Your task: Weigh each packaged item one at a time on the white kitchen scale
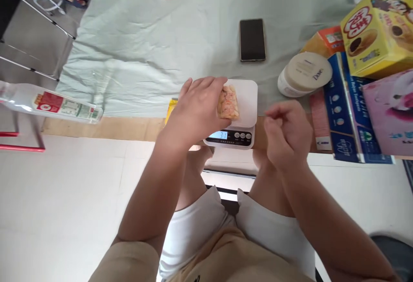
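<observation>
My left hand (198,108) grips a wrapped snack (228,102) flat on the white scale (247,97) at the counter's near edge so the lit display stays readable, while my right hand (285,133) hovers loosely curled and empty, just right.

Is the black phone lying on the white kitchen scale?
No, the phone lies on the pale cloth behind the scale; on the scale is a wrapped snack under the left hand.
</observation>
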Tool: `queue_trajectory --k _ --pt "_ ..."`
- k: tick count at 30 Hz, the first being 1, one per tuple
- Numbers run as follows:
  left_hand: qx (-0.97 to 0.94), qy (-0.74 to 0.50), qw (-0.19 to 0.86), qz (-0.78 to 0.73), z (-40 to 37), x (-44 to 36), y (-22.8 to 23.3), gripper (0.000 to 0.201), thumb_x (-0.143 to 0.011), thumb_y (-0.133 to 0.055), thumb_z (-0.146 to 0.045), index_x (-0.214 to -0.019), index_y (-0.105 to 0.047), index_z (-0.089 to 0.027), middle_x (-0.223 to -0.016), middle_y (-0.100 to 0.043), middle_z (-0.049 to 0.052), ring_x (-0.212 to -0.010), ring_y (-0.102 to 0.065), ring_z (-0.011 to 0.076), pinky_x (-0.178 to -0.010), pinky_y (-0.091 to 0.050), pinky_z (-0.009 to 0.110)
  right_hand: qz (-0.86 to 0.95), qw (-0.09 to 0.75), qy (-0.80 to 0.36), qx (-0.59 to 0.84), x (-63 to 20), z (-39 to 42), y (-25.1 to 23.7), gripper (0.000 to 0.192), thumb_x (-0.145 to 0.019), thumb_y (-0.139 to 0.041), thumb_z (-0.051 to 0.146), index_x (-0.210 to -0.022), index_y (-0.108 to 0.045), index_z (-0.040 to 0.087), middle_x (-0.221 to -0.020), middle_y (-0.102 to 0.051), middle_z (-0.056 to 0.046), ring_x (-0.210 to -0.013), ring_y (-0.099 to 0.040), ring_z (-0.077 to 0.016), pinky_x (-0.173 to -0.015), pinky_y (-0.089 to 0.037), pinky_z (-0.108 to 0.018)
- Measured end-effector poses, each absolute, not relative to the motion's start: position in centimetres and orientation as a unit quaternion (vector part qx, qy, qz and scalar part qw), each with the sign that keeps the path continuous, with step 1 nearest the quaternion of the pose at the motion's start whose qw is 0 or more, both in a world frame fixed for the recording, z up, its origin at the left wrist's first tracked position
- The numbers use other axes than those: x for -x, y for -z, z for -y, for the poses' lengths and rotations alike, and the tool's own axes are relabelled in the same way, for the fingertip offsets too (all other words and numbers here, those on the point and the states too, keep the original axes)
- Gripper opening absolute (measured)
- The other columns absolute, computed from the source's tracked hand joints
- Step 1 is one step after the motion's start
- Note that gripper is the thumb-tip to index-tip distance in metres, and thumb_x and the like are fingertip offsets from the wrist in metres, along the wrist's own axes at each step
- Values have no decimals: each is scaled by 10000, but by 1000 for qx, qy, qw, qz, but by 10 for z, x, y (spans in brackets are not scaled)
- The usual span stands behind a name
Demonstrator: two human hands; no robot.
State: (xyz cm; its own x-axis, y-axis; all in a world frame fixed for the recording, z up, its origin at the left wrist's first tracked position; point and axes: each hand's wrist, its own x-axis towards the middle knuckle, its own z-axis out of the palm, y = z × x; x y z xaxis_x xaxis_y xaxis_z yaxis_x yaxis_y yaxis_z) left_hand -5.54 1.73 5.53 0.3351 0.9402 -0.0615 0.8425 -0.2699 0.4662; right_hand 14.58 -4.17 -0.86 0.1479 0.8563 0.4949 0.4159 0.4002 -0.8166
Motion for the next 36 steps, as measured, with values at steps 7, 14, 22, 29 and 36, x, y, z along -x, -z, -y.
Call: queue_trajectory --k 7,14,22,29,36 --pt "-809 -174 257 -499 -29 61 -28 862 -717 -910 -144 -1476 -541 -321 -1538 -638 63 -1574 -508 370 -1401 -163 732 685 458 -138 550 -117 -34 -1 41 -936 -585 235 -963 -616 231 -967 -698 -10 -988 -684 -187 -948 -553 -408" --pt "-696 -408 321 -496 -31 96 -32 689 -869 -782 -764 -1382 -660 -319 -1570 -642 37 -1573 -533 284 -1302 -478 448 643 498 -95 574 -147 -12 19 110 -973 -582 294 -1014 -666 235 -972 -697 -31 -915 -662 -193 -827 -496 -386" --pt "-566 -649 233 -451 -46 92 -11 238 -1154 -549 -310 -988 -717 -276 -850 -717 -104 -709 -647 45 -689 -554 318 641 525 -118 547 -143 -13 28 183 -1013 -582 416 -1049 -705 287 -987 -660 -47 -920 -640 -229 -822 -490 -424" --pt "-616 -605 201 -463 -39 100 -13 373 -989 -561 -111 -641 -495 -229 -663 -468 1 -620 -443 123 -557 -358 377 647 484 -121 577 -126 4 2 179 -987 -615 303 -1130 -722 318 -1039 -668 -32 -1048 -698 -275 -931 -550 -485" --pt "-569 -590 264 -508 -32 98 -24 362 -1012 -468 -155 -666 -529 -244 -624 -484 -3 -531 -440 124 -542 -358 385 733 366 -175 546 -122 3 -13 261 -989 -622 392 -1238 -669 331 -1345 -690 -54 -1359 -644 -296 -1205 -478 -583"
